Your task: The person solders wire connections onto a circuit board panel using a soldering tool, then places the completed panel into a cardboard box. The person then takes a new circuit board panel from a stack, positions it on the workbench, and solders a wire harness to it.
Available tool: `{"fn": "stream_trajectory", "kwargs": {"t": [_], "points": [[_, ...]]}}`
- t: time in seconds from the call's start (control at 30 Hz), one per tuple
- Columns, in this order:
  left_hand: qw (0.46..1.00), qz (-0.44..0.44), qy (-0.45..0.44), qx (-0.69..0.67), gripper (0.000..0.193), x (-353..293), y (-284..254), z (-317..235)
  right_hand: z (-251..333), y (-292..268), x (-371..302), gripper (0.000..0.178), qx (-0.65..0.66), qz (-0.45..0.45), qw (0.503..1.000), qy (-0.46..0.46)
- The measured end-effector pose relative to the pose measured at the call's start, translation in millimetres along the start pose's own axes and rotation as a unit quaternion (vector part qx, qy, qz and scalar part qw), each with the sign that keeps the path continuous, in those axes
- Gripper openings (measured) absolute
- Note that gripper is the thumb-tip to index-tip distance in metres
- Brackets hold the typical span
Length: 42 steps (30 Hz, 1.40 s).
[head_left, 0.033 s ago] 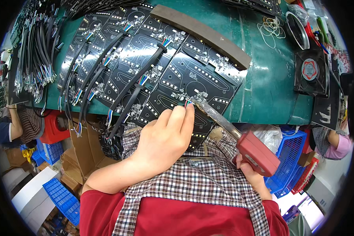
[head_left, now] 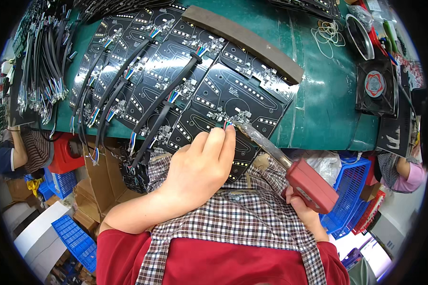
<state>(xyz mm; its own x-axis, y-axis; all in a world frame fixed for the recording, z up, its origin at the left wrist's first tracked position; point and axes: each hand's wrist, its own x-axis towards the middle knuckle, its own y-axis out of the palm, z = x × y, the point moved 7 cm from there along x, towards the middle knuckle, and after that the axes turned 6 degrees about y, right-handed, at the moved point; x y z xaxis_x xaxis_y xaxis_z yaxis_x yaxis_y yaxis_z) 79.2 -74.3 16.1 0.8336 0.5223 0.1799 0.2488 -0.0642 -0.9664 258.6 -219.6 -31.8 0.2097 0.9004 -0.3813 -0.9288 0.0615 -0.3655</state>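
The left hand [head_left: 199,159] is drawn narrow, fingertips together on short coloured wires [head_left: 227,124], apparently to keep the ends steady against the small silvery component cluster [head_left: 242,115] just beyond; the thumb is hidden beneath the palm, so its exact grip cannot be told. The right hand [head_left: 301,207], lower and to the right, is wrapped around the red handle of a soldering iron [head_left: 311,185], partly hidden by it. The metal shaft slants up and leftward so its end meets the wires beside the left fingertips, a low angle that likely keeps the hot part clear of the skin; whether the tip touches metal is too small to tell. Under and ahead of the left hand lie black circuit boards [head_left: 252,90] in overlapping rows, seemingly set edge to edge so each cluster is within easy reach. A long brown bar [head_left: 242,40] rests across their far side, perhaps as a weight against sliding. To the left of the hands, black cables [head_left: 176,80] trail over other boards toward the body, and farther left a thick bundle of loose cables [head_left: 45,61] has its bared ends facing the near side, probably for quick picking. Well to the right, a square fan [head_left: 375,85] sits on the green tabletop [head_left: 333,114], perhaps for fumes, with a tangle of pale cord [head_left: 328,33] ahead of the right hand.
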Motion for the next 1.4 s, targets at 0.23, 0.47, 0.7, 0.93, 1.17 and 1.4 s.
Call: {"fn": "stream_trajectory", "kwargs": {"t": [0.23, 0.47, 0.7, 0.93, 1.17, 1.4], "points": [[0.998, -0.016, -0.006, 0.052, 0.037, 0, 1, -4, 4, 3, 2, 0.034, -0.089, -0.021, 0.995, -0.028], [1.000, -0.013, -0.014, 0.015, 0.038, -3, 2, -2, 4, 2, -1, 0.037, 0.000, -0.004, 1.000, 0.004], [1.000, -0.014, -0.019, 0.010, 0.038, -3, 3, -2, 6, 5, 1, 0.041, 0.024, 0.003, 0.999, 0.031], [0.999, -0.022, -0.021, 0.023, 0.036, -2, 1, -2, -3, 2, -7, 0.063, 0.039, 0.014, 0.999, -0.027], [0.997, -0.054, -0.042, -0.039, 0.041, -1, 1, 2, -5, -2, -7, 0.038, 0.076, -0.026, 0.996, 0.026], [0.998, -0.029, -0.015, -0.046, 0.037, -3, 5, -2, -16, 4, -9, 0.045, -0.026, -0.007, 1.000, 0.010]]}}
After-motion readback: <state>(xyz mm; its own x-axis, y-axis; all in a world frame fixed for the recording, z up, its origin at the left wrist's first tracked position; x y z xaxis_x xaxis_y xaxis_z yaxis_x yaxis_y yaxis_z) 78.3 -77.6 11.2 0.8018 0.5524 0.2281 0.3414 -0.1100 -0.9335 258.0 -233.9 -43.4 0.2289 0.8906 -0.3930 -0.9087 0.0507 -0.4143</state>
